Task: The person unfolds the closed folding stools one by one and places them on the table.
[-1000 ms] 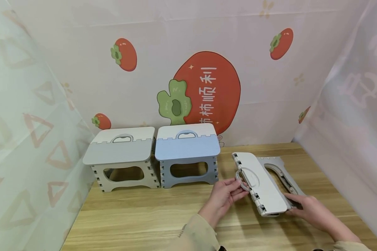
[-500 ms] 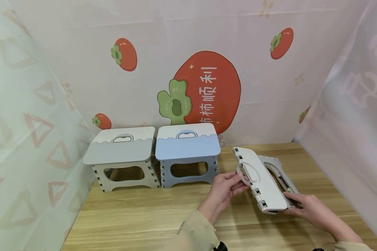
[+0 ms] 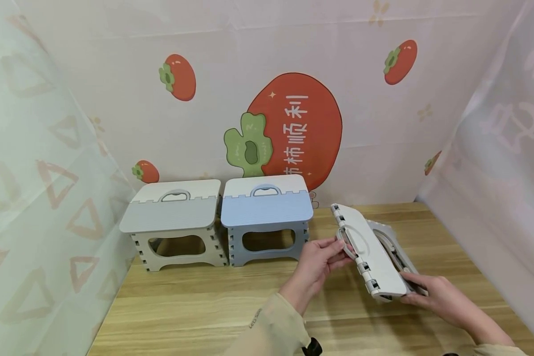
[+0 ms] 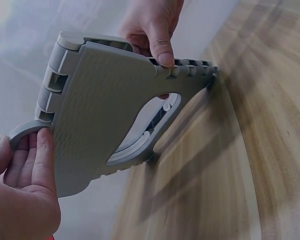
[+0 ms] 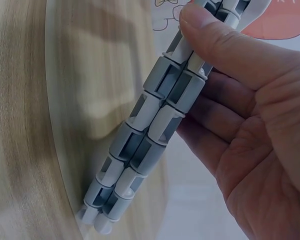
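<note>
A grey-and-white folding stool (image 3: 374, 247), folded flat, is tilted on the right of the table with its handle side raised. In the head view my left hand (image 3: 318, 264) holds its loop handle (image 3: 346, 244), fingers hooked through it, as the left wrist view also shows at the handle (image 4: 27, 131). My right hand (image 3: 438, 296) grips the stool's near side edge; in the right wrist view the thumb lies over the hinged segments (image 5: 155, 110) and the fingers are behind. The leg end (image 4: 207, 75) is low, at or close to the tabletop.
Two unfolded stools stand side by side at the back left: a grey-and-white one (image 3: 169, 215) and a blue-and-white one (image 3: 267, 210). They are on the wooden table (image 3: 196, 311), before a printed backdrop (image 3: 204, 133). A sheet wall (image 3: 494, 198) rises at the right.
The folded stool's handle side has risen and its tilt has steepened. Both hands keep their hold, the left moving up slightly with the handle. The two standing stools stay put.
</note>
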